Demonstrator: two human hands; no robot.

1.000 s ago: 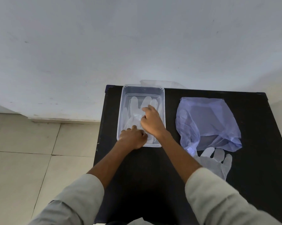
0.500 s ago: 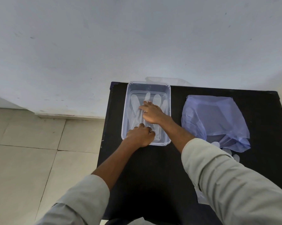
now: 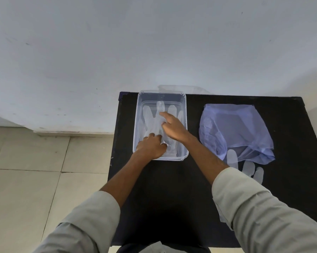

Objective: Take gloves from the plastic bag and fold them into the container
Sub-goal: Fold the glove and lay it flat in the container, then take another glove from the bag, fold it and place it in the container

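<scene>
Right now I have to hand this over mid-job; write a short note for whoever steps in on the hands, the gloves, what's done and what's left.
Left hand: inside the clear container at its near end, fingers curled down on the cuff end of the glove in the container; an actual grip can't be confirmed.
Right hand: open, fingers pressing the same glove flat.
That glove lies spread out with its fingers toward the wall, not folded yet.
Purple plastic bag: on the black table, right of the container. Another glove sticks out of its near opening.
Left: fold this glove, then take the next one.
</scene>
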